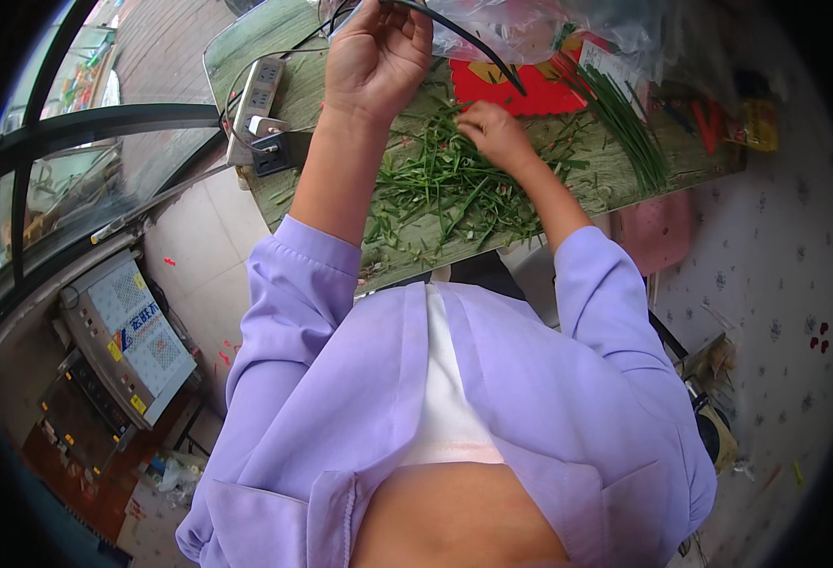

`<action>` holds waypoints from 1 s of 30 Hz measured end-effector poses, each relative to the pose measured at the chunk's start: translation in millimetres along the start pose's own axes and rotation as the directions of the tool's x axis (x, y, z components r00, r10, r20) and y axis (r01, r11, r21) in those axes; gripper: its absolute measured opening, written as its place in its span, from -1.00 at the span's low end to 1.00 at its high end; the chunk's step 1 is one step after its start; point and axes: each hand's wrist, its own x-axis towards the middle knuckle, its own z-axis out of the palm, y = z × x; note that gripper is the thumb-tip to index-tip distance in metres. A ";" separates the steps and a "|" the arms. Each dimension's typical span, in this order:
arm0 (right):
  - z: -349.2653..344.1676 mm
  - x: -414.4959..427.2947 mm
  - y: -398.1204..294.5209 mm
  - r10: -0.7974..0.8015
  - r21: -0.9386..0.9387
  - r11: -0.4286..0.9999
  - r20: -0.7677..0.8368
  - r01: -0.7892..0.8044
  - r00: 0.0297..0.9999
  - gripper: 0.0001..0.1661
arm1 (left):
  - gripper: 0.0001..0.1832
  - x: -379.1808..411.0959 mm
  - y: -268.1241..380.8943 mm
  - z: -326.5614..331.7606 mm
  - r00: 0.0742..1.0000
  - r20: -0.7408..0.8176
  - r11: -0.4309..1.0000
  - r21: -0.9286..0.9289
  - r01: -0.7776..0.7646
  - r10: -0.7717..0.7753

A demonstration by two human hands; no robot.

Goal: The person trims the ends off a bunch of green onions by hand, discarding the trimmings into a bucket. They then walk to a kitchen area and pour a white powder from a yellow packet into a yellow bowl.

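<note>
Near the top edge, my left hand (379, 60) is raised with its palm showing and its fingers curled on a black cable (470, 37). From there the cable hangs down to the right over the table. My right hand (496, 136) rests at the upper edge of a loose pile of cut green leaves and stalks (459, 188), its fingertips drawn together; whether they pinch a piece is hidden. To its right lies a bundle of long thin green stalks (619, 121). Just beyond the hand is a red scallop-edged sheet (519, 89).
A white power strip (257, 96) with plugs and a dark socket block (271, 155) sits on the left of the wooden table (296, 78). Clear plastic bags (523, 28) heap at the back. A pink container (654, 227) stands below the right edge. An appliance (132, 334) is at lower left.
</note>
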 end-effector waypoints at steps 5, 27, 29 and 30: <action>-23.1 -11.6 -26.0 0.029 0.052 0.998 -0.068 -0.026 0.997 -0.79 | -0.74 0.1 6.3 -3.7 1.000 -0.017 1.000 0.007 -0.026 0.026; -20.4 58.8 56.6 0.636 0.315 0.757 -0.157 -0.572 0.756 -0.53 | -0.75 -0.1 0.4 1.2 0.998 -0.030 0.998 0.032 -0.062 0.063; -18.7 60.2 50.9 0.642 0.451 0.730 -0.192 -0.514 0.742 -0.57 | -0.75 -0.1 2.2 -0.2 0.996 -0.061 0.997 0.041 -0.066 0.068; -16.5 60.5 50.3 0.664 0.474 0.710 -0.205 -0.520 0.719 -0.59 | -0.74 0.6 2.5 -1.6 0.997 -0.057 0.998 0.042 -0.056 0.058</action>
